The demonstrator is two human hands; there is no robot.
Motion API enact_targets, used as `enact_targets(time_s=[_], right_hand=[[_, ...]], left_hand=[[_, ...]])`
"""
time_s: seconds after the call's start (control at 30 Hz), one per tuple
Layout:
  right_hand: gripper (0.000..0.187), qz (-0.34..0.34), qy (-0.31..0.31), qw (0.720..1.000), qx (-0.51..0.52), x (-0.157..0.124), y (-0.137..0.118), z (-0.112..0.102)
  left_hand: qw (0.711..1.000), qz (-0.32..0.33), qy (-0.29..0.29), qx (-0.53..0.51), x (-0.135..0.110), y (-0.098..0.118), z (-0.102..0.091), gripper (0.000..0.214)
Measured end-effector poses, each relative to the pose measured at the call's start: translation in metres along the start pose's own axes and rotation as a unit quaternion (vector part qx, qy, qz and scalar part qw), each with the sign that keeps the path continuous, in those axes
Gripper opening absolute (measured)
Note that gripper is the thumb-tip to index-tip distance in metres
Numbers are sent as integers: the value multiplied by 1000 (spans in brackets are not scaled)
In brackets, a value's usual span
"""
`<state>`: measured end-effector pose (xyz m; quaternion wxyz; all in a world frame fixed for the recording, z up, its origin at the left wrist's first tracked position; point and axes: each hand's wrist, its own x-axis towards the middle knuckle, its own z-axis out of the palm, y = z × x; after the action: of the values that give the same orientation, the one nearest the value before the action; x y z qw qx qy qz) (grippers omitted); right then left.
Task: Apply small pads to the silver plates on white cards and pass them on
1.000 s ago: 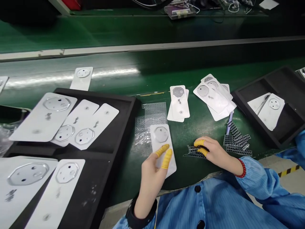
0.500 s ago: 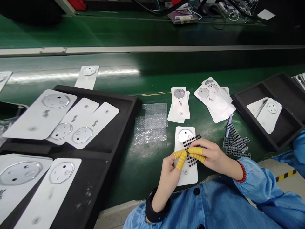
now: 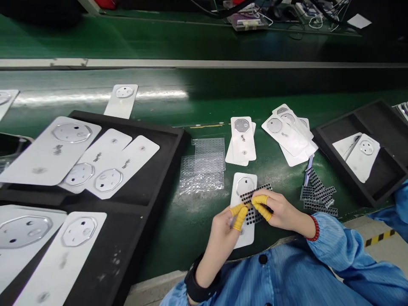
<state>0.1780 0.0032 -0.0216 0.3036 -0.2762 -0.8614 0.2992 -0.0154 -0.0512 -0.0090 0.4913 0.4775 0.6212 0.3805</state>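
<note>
Above a white panel (image 3: 239,185) with an octagonal end, my two hands meet over a sheet of black round dots (image 3: 251,217). My left hand (image 3: 225,225), with yellow finger cots on thumb and forefinger, pinches the sheet at its left side. My right hand (image 3: 278,209) also wears yellow cots. Its fingertips are closed together at the sheet's middle, close to the left fingertips. Whether a single dot is between them is too small to see. The hands cover part of the sheet and the panel's middle.
Black trays (image 3: 172,140) with white panels flank the green bench, the other tray (image 3: 371,193) at right. Bubble wrap (image 3: 202,174) lies left of the hands. Stacked panels (image 3: 244,146) and a panel pile (image 3: 291,136) lie beyond. More dot sheets (image 3: 318,191) rest at right. A co-worker's blue sleeve (image 3: 387,216) shows.
Both hands and the dot sheet have moved slightly left over the panel. My right fingers are more bent. The panel sits a little further left and slightly tilted. The view has shifted a little.
</note>
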Motion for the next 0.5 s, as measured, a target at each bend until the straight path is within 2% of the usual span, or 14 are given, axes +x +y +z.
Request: enact_targets(time_s=[0.07, 0.13, 0.23, 0.3, 0.37, 0.43, 0.5], right_hand=[[16, 12, -11, 1000, -13, -5, 7, 2], [15, 46, -7, 999, 14, -5, 11, 0], [8, 125, 62, 984, 108, 5, 4, -10], [6, 138, 140, 972, 126, 16, -10, -17], [11, 83, 191, 975, 75, 27, -28, -22], [17, -6, 195, 981, -6, 35, -45, -24], [20, -66, 175, 980, -62, 37, -55, -24]], left_hand=[[998, -32, 53, 24, -5, -3, -16, 31], [990, -57, 130, 23, -14, -2, -32, 52], [974, -89, 195, -67, -32, 12, -37, 94], [971, -100, 181, -122, -41, 26, -28, 101], [975, -97, 135, -148, -45, 39, -14, 85], [976, -85, 87, -180, -48, 49, 0, 66], [976, -63, 59, -201, -50, 54, 10, 57]])
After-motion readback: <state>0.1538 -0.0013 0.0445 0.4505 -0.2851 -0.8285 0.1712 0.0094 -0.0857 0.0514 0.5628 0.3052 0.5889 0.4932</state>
